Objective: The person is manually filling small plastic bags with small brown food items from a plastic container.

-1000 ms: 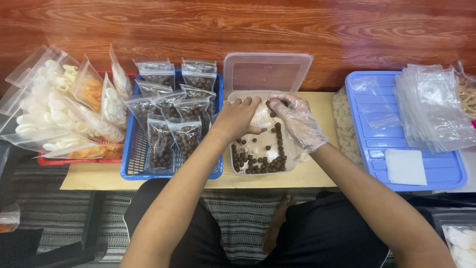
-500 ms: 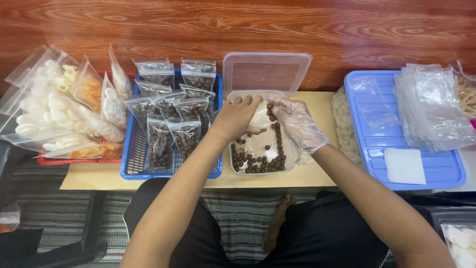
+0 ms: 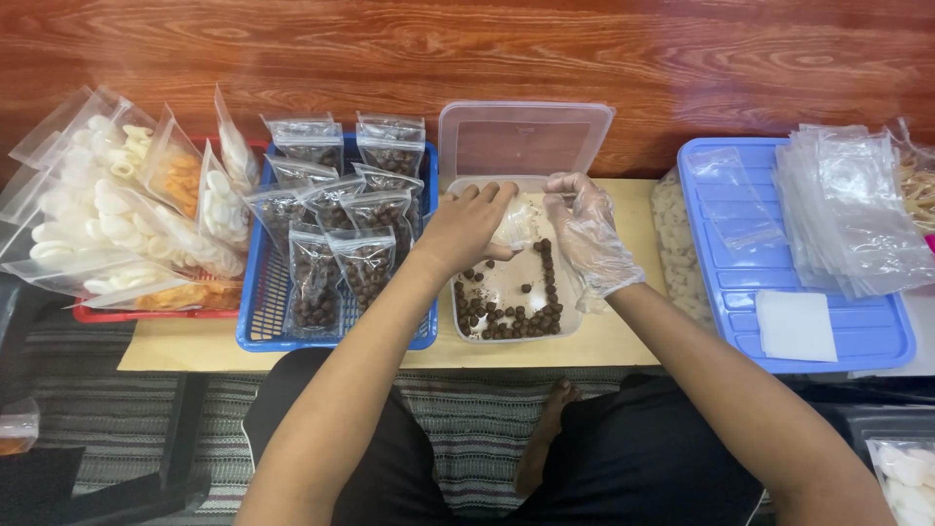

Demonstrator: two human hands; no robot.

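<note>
While left hand (image 3: 466, 232) pinches small bag (image 3: 514, 226) over tub (image 3: 575, 326), I keep gloved right hand (image 3: 587, 237), fingers loosely curled, close above bag mouth so brown balls (image 3: 513, 321) drop in cleanly.

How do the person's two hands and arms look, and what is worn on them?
The left hand is bare, with no glove. The right hand wears a thin, clear, loose, crinkled plastic glove that ends at the wrist. Both forearms are bare; no sleeves, watch or rings show.
</note>
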